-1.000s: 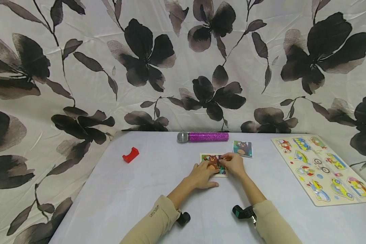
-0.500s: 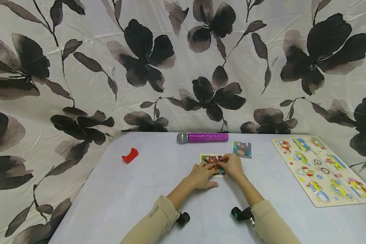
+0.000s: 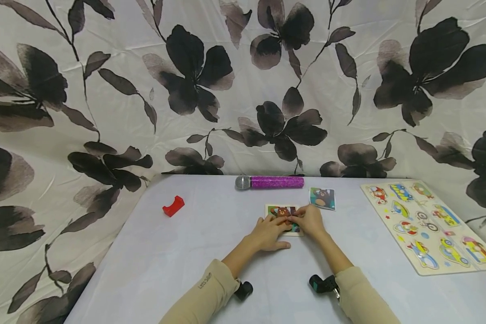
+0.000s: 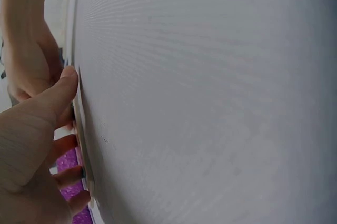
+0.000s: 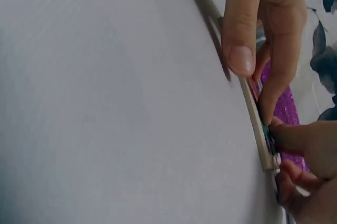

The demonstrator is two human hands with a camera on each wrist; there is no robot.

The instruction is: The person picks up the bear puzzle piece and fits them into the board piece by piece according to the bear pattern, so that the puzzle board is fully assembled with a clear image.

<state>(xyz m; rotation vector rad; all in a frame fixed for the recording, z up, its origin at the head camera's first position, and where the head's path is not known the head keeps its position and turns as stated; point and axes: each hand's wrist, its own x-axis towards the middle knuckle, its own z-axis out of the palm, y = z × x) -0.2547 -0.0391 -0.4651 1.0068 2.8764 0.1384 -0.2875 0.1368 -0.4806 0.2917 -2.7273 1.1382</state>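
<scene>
A small bear picture puzzle point(image 3: 281, 210) in a pale wooden tray lies flat near the middle of the table. My left hand point(image 3: 267, 234) rests over its lower left part, fingers spread and thumb out to the side. With curled fingertips my right hand point(image 3: 311, 220) holds a puzzle piece down at the picture's right half; the hand mostly covers that piece. Seen low from the right wrist, the tray's pale edge point(image 5: 255, 121) runs beneath both hands. Behind the right hand lies a loose square bear picture card point(image 3: 322, 198).
A glittery purple microphone point(image 3: 271, 182) lies along the table's back edge. To the left sits a red curved block point(image 3: 173, 206). A large vehicle peg puzzle board point(image 3: 429, 225) covers the right side. Floral cloth point(image 3: 235, 90) hangs behind the table.
The right fingertips have shifted slightly left and down over the bear picture, closer to the left fingers. The left hand stays in place.
</scene>
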